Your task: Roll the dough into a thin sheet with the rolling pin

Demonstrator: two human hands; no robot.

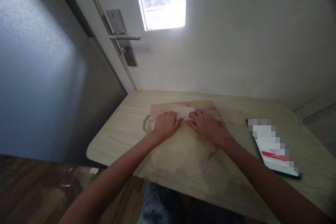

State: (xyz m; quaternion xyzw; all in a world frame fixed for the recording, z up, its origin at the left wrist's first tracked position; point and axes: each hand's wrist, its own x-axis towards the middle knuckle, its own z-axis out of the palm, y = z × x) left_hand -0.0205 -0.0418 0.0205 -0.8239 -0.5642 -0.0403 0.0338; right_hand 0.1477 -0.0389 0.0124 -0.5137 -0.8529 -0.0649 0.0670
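Observation:
A thin, pale dough sheet (pixel 181 157) is spread over a wooden cutting board (pixel 208 105), and its near end drapes past the board onto the tabletop. Along the far part, the dough appears folded or rolled into a thicker band between my hands. My left hand (pixel 166 125) has its fingers curled over that band on the left, thumb pointing inward. On the right, my right hand (pixel 206 125) grips the same band with bent fingers, its thumb close to the other thumb. What lies under the fingers is hidden.
The light wooden table (pixel 112 133) stands against a white door with a metal lever handle (pixel 126 37). A metal loop (pixel 145 123) sticks out from the board's left side. To the right lies a flat, dark-edged object (pixel 273 154), partly blurred. Paper scraps (pixel 93 170) litter the floor.

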